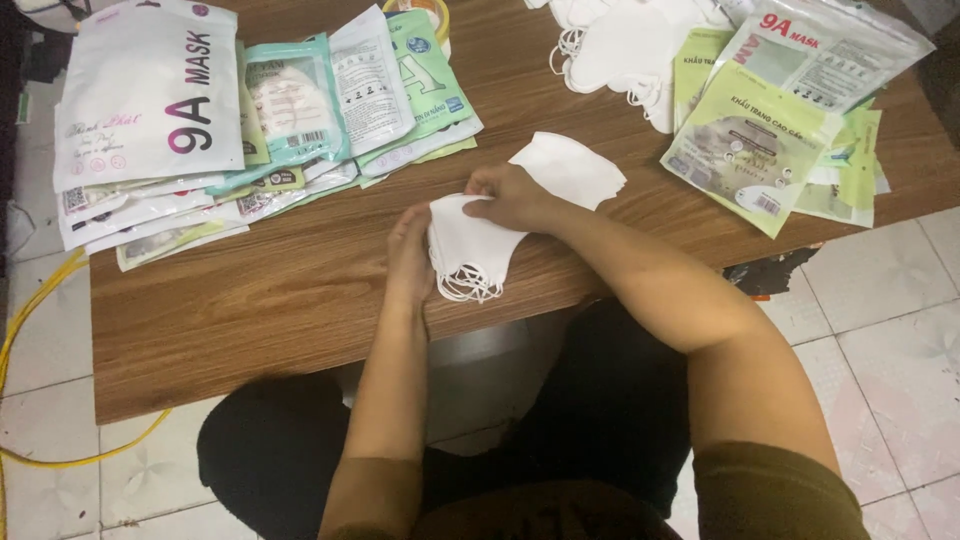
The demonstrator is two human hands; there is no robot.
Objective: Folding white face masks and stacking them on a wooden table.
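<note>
Both my hands hold a small stack of white face masks [470, 245] just above the wooden table [250, 300]. My left hand [408, 258] grips the stack's left edge, near the dangling ear loops. From above, my right hand [510, 195] pinches its top edge. Just behind my right hand, another white mask [570, 168] lies flat on the table.
A pile of flat mask packets [200, 120], white and teal, covers the table's back left. Green and clear packets [780, 130] lie at the back right, with loose white masks [620, 50] beside them. A yellow cable [30, 330] runs over the tiled floor at left.
</note>
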